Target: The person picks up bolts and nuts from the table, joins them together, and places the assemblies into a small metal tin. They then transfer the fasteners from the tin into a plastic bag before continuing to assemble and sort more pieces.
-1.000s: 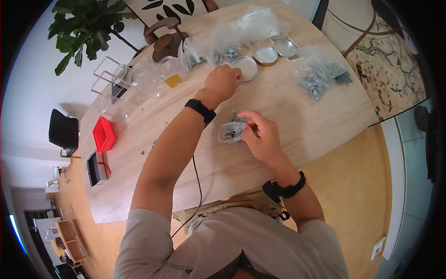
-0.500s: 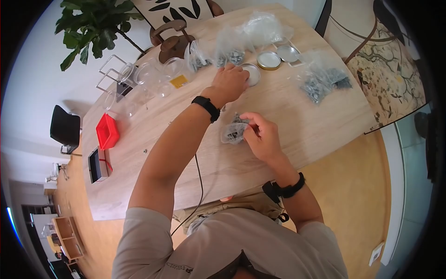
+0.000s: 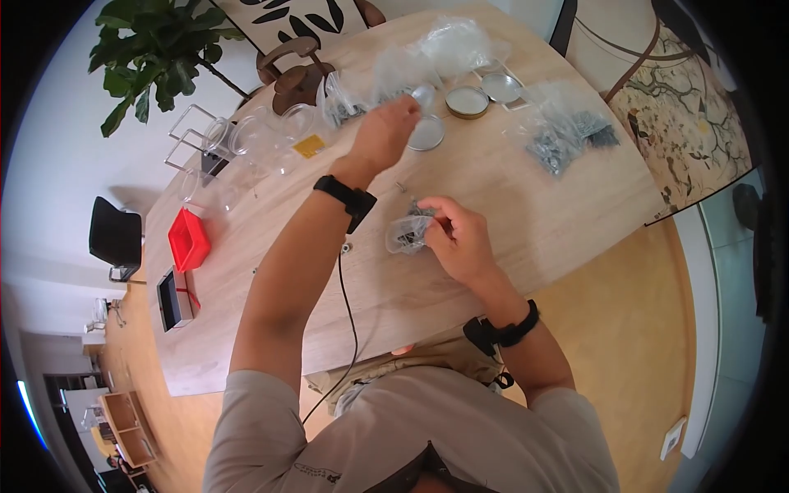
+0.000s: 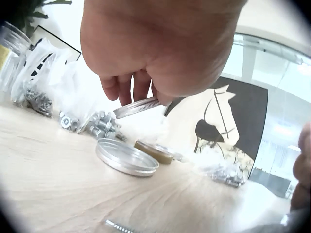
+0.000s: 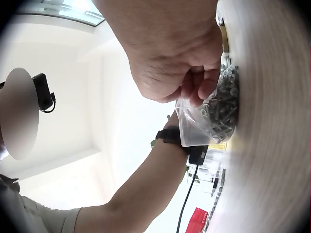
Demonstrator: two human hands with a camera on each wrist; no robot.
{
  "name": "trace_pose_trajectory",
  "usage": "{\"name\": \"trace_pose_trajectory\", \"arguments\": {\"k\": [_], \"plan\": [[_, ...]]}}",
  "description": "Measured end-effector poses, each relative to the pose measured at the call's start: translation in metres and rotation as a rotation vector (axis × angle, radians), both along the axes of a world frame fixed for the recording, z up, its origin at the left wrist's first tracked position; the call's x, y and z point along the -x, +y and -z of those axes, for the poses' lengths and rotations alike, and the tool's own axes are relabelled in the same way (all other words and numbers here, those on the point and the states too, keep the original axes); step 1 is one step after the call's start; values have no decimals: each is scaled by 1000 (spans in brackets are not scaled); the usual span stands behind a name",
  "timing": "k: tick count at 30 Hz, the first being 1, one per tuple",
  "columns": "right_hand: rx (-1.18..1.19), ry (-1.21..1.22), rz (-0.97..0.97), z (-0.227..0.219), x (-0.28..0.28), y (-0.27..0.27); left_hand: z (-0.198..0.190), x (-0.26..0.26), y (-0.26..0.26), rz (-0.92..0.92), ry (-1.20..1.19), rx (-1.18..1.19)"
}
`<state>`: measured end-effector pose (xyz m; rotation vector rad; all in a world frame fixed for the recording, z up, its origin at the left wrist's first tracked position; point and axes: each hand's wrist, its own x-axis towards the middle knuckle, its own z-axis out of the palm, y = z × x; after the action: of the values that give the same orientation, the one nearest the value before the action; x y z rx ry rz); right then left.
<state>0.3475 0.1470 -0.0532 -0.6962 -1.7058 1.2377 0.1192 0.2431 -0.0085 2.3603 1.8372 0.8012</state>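
My left hand (image 3: 383,135) pinches a round silver jar lid (image 4: 137,107) by its edge and holds it tilted above the table. Below it, a second silver lid (image 4: 127,158) lies flat on the wood, and a gold-rimmed lid (image 3: 467,102) sits just beyond. My right hand (image 3: 462,240) grips the edge of a small clear plastic bag (image 5: 194,124) of screws, which rests on the table. In the right wrist view, grey screws (image 5: 224,104) and pale washers show through the plastic. A loose screw (image 4: 118,226) lies nearer me.
Clear bags of hardware (image 3: 549,148) lie at the right, with others along the back. Clear jars (image 3: 251,135) and a yellow card (image 3: 309,147) stand back left. A red tray (image 3: 189,238) and a dark open box (image 3: 174,299) sit at the left edge. A black cable (image 3: 353,329) crosses the front edge.
My left hand has come up from the table with a lid, shifting slightly left and back, and the lid beneath is now uncovered. The right hand stays at the bag.
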Motion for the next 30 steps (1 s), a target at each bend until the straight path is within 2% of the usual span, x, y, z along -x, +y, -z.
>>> {"name": "trace_pose_trajectory", "arguments": {"k": [2, 5, 8, 11, 17, 20, 23, 26, 29, 30], "plan": [[-8, -9, -3, -1, 0, 1, -10, 0, 0, -115, -98, 2], [-13, -24, -4, 0, 1, 1, 4, 4, -4, 52, 198, -85], [-7, -20, -6, 0, 1, 2, 22, 8, -7, 115, 434, -10], [-6, -18, -5, 0, 0, 1, 22, 7, -8, 139, 437, -40], [-6, -15, 0, 0, 0, 1, 4, -4, -12, -35, 180, -226], [-3, -16, -8, -1, -1, 1, 3, 4, -24, -66, 255, -191], [3, -20, -11, -2, -1, 1, 1, 12, -41, -254, 649, 229], [5, -16, -15, -3, 0, 0, 7, 14, -51, -220, 538, 89], [30, -25, -25, -2, 0, 0, 24, 5, -29, -50, 382, -265], [39, -33, -39, -2, 0, 0, 33, -2, -21, -28, 394, -197]]}}
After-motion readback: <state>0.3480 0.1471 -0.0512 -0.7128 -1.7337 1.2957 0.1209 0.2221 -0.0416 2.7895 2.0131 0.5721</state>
